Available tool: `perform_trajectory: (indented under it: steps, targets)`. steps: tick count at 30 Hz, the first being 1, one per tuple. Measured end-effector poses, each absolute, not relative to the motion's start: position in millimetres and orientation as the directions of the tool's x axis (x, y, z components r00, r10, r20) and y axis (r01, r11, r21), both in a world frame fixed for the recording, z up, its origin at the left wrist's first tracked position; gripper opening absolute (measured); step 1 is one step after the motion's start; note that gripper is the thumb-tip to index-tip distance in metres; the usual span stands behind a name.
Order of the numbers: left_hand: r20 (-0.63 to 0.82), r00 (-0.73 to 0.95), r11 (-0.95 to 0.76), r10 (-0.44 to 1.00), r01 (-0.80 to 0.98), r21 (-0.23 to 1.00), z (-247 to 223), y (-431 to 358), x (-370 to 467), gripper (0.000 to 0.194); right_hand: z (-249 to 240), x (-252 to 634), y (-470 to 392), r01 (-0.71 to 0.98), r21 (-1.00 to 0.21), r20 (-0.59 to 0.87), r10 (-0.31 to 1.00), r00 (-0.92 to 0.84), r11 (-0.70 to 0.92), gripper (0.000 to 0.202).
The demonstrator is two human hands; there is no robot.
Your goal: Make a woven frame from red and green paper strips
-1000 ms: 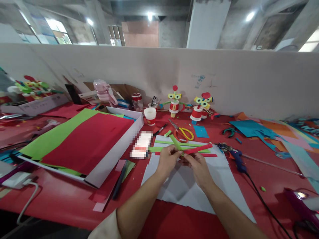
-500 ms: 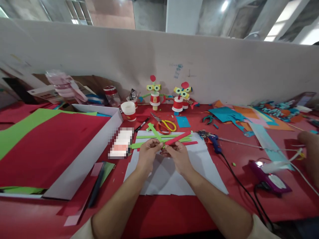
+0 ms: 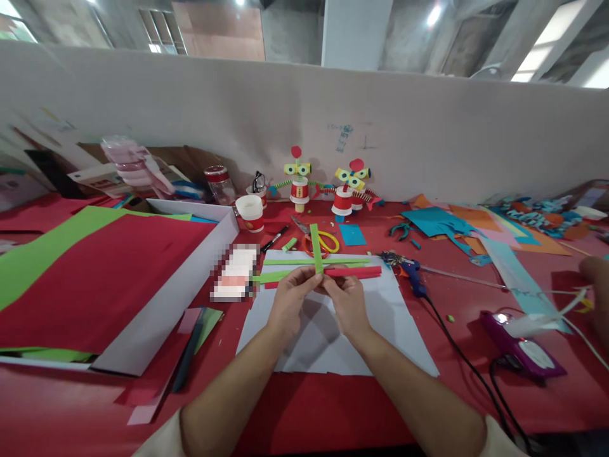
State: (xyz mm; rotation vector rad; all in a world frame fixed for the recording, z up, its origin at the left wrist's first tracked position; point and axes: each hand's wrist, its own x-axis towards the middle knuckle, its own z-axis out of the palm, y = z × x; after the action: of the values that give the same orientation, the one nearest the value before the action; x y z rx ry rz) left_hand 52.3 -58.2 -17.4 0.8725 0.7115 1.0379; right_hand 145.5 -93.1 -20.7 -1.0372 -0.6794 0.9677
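Note:
Over the white paper [image 3: 328, 349], my left hand [image 3: 294, 298] and my right hand [image 3: 346, 303] meet, fingers pinched together. Between them they hold two paper strips at one end: a green strip [image 3: 316, 247] standing up away from me and a red strip [image 3: 361, 272] stretching right. The joint of the strips is mostly hidden by my fingertips. Loose green strips [image 3: 285, 261] lie on the white paper just behind my hands, with part of another red strip showing under my left hand. Red- and yellow-handled scissors [image 3: 328, 241] lie beyond the paper.
On the right are a blue glue gun [image 3: 413, 279] with its cord and a purple power socket [image 3: 523, 349]. A box of coloured paper [image 3: 185, 266] stands left, near a phone [image 3: 238, 273]. Two cup figures [image 3: 299, 190] stand behind. Another person's hand [image 3: 594, 279] is at the right edge.
The green strip has swung from leaning left to nearly upright, and the red strip has turned to lie nearly level toward the right. Both hands stay together at the joint.

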Motion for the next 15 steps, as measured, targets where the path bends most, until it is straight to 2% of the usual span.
perform_trajectory:
  steps: [4, 7, 10, 12, 15]
  targets:
    - [-0.141, 0.336, 0.283, 0.931, -0.420, 0.862, -16, -57, 51, 0.020, -22, 144, -95, -0.243, -0.956, 0.054, 0.910, 0.412, 0.167, 0.019]
    - [-0.199, 0.322, 0.332, 0.925, -0.438, 0.835, -14, -52, 47, 0.022, -22, 148, -97, -0.163, -0.973, 0.105, 0.943, 0.315, 0.163, 0.019]
    - [-0.258, 0.296, 0.373, 0.920, -0.452, 0.810, -12, -47, 42, 0.025, -20, 157, -97, -0.015, -0.987, 0.153, 0.955, 0.253, 0.162, 0.018]
    - [-0.290, 0.325, 0.413, 0.900, -0.426, 0.805, -11, -44, 40, 0.027, -19, 167, -95, 0.067, -0.983, 0.181, 0.947, 0.265, 0.169, 0.019]
    - [-0.316, 0.425, 0.479, 0.848, -0.362, 0.800, -10, -45, 39, 0.026, -16, 180, -92, 0.093, -0.962, 0.270, 0.941, 0.205, 0.256, 0.019]
